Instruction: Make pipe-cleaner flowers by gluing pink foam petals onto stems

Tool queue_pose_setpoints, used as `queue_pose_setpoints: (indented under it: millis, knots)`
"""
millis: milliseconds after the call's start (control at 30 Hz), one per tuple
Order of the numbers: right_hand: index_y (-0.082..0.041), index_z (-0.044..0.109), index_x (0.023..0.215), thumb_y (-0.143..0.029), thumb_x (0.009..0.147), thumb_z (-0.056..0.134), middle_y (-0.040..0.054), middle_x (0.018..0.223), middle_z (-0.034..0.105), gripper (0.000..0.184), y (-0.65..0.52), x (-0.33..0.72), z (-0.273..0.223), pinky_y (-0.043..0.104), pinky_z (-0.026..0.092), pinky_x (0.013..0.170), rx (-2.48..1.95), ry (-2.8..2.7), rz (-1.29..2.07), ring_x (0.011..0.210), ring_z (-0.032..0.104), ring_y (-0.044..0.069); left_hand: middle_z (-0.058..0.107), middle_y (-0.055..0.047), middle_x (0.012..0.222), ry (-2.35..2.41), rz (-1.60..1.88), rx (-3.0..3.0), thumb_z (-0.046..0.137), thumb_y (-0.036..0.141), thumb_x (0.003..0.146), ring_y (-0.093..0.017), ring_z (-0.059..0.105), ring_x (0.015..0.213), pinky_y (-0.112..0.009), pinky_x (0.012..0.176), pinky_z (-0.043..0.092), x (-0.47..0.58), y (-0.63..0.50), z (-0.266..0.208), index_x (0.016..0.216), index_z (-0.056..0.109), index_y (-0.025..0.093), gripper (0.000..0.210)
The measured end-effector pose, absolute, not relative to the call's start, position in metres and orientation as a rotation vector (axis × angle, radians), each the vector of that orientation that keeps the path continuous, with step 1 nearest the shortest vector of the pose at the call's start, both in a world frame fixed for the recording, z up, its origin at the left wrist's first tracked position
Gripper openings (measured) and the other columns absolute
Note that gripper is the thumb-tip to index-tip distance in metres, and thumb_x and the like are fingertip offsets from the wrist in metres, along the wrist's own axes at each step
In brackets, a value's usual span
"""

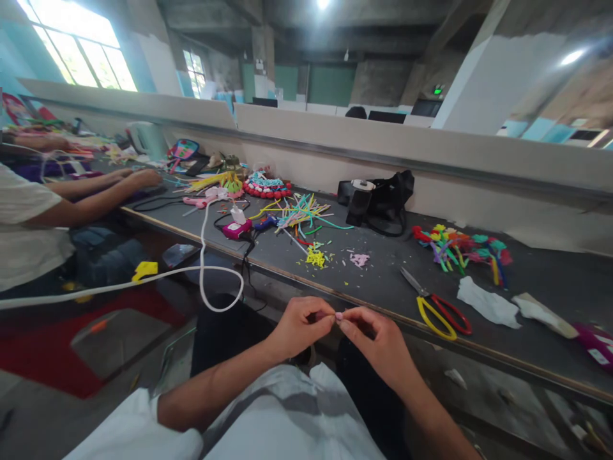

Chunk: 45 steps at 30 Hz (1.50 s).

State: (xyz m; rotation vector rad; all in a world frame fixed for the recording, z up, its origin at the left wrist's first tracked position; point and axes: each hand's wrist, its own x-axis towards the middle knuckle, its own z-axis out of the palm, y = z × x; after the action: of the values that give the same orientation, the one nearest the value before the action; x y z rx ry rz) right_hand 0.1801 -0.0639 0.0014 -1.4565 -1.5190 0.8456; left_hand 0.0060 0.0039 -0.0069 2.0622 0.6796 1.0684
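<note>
My left hand [306, 326] and my right hand [376, 335] meet fingertip to fingertip just in front of the table edge. Pinched between them is a small pink piece [339, 316], mostly covered by the fingers, so its exact kind is unclear. Beyond my hands, a little heap of pink cut bits [359, 259] lies on the dark table [383, 281]. Left of it is a heap of yellow cut bits [315, 257]. Behind these, thin coloured strips [306, 214] are spread in a loose bunch. Scissors [433, 308] with yellow and red handles rest to the right, blades pointing away.
A white cable [205, 255] loops across the left side. Near it are a magenta box [237, 229] and a blue tool [265, 222]. Colourful finished-looking pieces [464, 249] and white paper [487, 301] lie at right. A co-worker's arms [110, 188] reach over the table at left.
</note>
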Motion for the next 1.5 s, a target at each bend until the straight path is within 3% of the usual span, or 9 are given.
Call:
queue_pose_setpoints:
  millis: [133, 233, 633, 800, 933, 1100, 1300, 1400, 1500]
  knots:
    - [-0.021, 0.070, 0.085, -0.041, 0.086, 0.060, 0.0022, 0.081, 0.070, 0.022, -0.069, 0.182, 0.016, 0.026, 0.045, 0.069, -1.512, -1.623, 0.646, 0.073, 0.061, 0.016, 0.051, 0.004, 0.057, 0.626, 1.053, 2.113, 0.056, 0.008, 0.077, -0.007, 0.044, 0.054, -0.018, 0.053, 0.033, 0.005, 0.004, -0.006, 0.071, 0.066, 0.013, 0.012]
    - [-0.020, 0.069, 0.078, -0.037, 0.086, 0.059, 0.0013, 0.074, 0.069, 0.022, -0.066, 0.182, 0.017, 0.026, 0.044, 0.065, -1.544, -1.642, 0.729, 0.068, 0.060, 0.016, 0.051, 0.003, 0.059, 0.520, 1.034, 2.243, 0.053, 0.005, 0.073, -0.008, 0.046, 0.054, -0.018, 0.053, 0.033, 0.004, 0.005, -0.008, 0.072, 0.064, 0.014, 0.014]
    - [-0.020, 0.069, 0.087, -0.031, 0.090, 0.055, 0.0001, 0.082, 0.070, 0.019, -0.061, 0.188, 0.023, 0.025, 0.043, 0.070, -1.558, -1.863, 0.892, 0.076, 0.062, 0.015, 0.058, 0.001, 0.064, 0.422, 0.978, 2.631, 0.050, 0.010, 0.081, -0.010, 0.050, 0.056, -0.021, 0.051, 0.033, 0.001, 0.006, -0.010, 0.076, 0.062, 0.016, 0.014]
    - [-0.019, 0.062, 0.076, -0.023, 0.087, 0.055, -0.0021, 0.069, 0.059, 0.014, -0.061, 0.188, 0.020, 0.024, 0.040, 0.061, -1.513, -1.867, 0.849, 0.064, 0.053, 0.012, 0.056, 0.001, 0.061, 0.415, 0.971, 2.670, 0.051, 0.009, 0.077, -0.009, 0.044, 0.053, -0.023, 0.049, 0.027, 0.002, 0.006, -0.009, 0.070, 0.061, 0.016, 0.014]
    - [-0.018, 0.057, 0.072, -0.013, 0.083, 0.055, -0.0020, 0.071, 0.054, 0.012, -0.060, 0.189, 0.018, 0.023, 0.037, 0.061, -1.375, -2.013, 0.731, 0.066, 0.049, 0.011, 0.056, 0.002, 0.063, 0.441, 0.807, 2.399, 0.052, 0.007, 0.068, -0.008, 0.046, 0.057, -0.020, 0.053, 0.030, 0.002, 0.005, -0.006, 0.068, 0.061, 0.015, 0.011]
    - [-0.018, 0.055, 0.075, -0.013, 0.087, 0.054, 0.0003, 0.073, 0.054, 0.013, -0.060, 0.193, 0.022, 0.026, 0.035, 0.065, -1.162, -2.301, 0.469, 0.073, 0.048, 0.014, 0.053, 0.004, 0.056, 0.600, 0.462, 1.713, 0.061, 0.020, 0.068, -0.006, 0.042, 0.052, -0.018, 0.050, 0.030, 0.002, 0.005, -0.002, 0.066, 0.061, 0.013, 0.007]
    - [-0.018, 0.058, 0.081, -0.015, 0.093, 0.046, 0.0037, 0.076, 0.059, 0.018, -0.064, 0.197, 0.023, 0.030, 0.036, 0.069, -0.980, -2.513, 0.246, 0.073, 0.046, 0.016, 0.042, 0.009, 0.045, 0.605, 0.165, 1.071, 0.073, 0.026, 0.058, -0.003, 0.019, 0.039, -0.021, 0.041, 0.012, 0.007, 0.004, -0.001, 0.063, 0.055, 0.015, 0.022]
    - [-0.018, 0.058, 0.079, -0.018, 0.091, 0.051, 0.0020, 0.075, 0.057, 0.015, -0.066, 0.200, 0.022, 0.027, 0.037, 0.066, -1.148, -2.327, 0.423, 0.072, 0.049, 0.014, 0.047, 0.006, 0.052, 0.616, 0.288, 1.263, 0.069, 0.030, 0.067, -0.005, 0.029, 0.043, -0.020, 0.043, 0.020, 0.008, 0.000, -0.001, 0.070, 0.058, 0.014, 0.019]
    - [-0.018, 0.059, 0.073, -0.022, 0.089, 0.055, -0.0009, 0.069, 0.055, 0.016, -0.068, 0.201, 0.021, 0.024, 0.036, 0.059, -1.335, -2.083, 0.696, 0.065, 0.048, 0.012, 0.054, 0.002, 0.064, 0.583, 0.507, 1.840, 0.063, 0.025, 0.075, -0.008, 0.044, 0.056, -0.020, 0.051, 0.031, 0.005, -0.003, 0.001, 0.079, 0.062, 0.014, 0.012]
